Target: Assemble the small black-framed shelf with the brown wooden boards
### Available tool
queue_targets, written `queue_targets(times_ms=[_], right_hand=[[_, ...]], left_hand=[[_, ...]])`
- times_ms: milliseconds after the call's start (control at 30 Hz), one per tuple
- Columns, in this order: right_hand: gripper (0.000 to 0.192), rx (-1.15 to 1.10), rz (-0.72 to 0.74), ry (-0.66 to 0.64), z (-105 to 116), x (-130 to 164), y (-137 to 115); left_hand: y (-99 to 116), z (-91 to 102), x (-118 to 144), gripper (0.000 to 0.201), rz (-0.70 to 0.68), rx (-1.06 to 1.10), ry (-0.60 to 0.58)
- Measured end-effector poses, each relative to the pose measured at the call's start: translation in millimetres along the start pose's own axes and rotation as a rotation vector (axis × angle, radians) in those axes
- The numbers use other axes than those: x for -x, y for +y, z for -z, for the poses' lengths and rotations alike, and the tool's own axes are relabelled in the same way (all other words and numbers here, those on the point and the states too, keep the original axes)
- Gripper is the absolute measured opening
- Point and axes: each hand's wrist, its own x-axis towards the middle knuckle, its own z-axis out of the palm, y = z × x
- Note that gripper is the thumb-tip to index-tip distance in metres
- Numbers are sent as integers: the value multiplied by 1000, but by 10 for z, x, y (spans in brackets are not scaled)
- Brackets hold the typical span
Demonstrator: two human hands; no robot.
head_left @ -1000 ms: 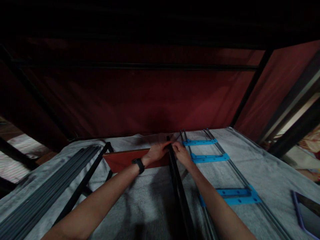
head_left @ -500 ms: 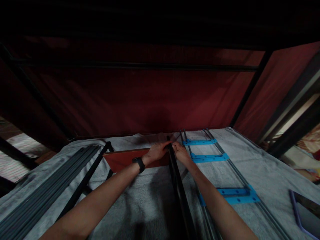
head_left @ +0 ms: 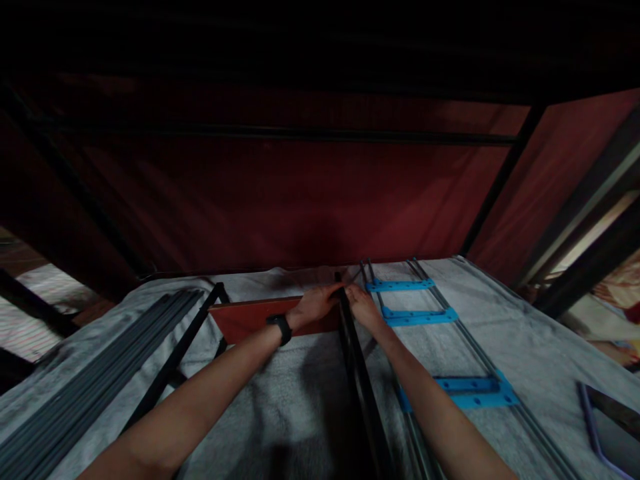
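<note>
A reddish-brown board (head_left: 250,323) stands on edge between a black metal side frame (head_left: 173,363) on the left and a second black metal frame (head_left: 364,393) on the right. My left hand (head_left: 315,303), with a black watch at the wrist, is closed over the far end of the right-hand frame, where the board meets it. On that frame's other side, my right hand (head_left: 364,308) has its fingers curled in against the bar. Whatever small thing its fingertips may hold is hidden.
Metal rods joined by blue plastic brackets (head_left: 423,316) lie on the right. Several long grey tubes (head_left: 115,360) lie at the left. A phone (head_left: 615,427) rests at the right edge. Grey cloth (head_left: 545,353) covers the surface; a dark red cloth wall (head_left: 280,207) rises behind.
Both hands stay at the far end of the right-hand frame. The view has shifted very slightly; otherwise little differs.
</note>
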Motion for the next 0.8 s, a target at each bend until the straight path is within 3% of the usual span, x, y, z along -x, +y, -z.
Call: queue_targets(times_ms=[167,300,400,500,533,600,667,800], right_hand=[[30,-37,-29,24,-2,10,-18],[25,-84,-39,47,38,45,-30],[23,-106,-22,21,81,64,-51],[24,-95,-35,4,95,78,-76],[25,-82,-42,3,91,79,-80],[25,-46,-61,1,71,76,-74],[26,-2,-94,16,47,59,-51],[28,41,-154,48,30,1,13]], left_hand=[[89,135,83,56,-77,97,-30],[32,623,397,50,-105,71,63],[-363,1125,834,42,123,15,283],[-970,1491,1361,34,512,-1,494],[-1160,1547,1524,31,643,19,503],[-1444,1548,1786,29,831,188,458],[-1570,1440,1936,34,902,294,420],[-1504,1187,1970,38,876,439,448]])
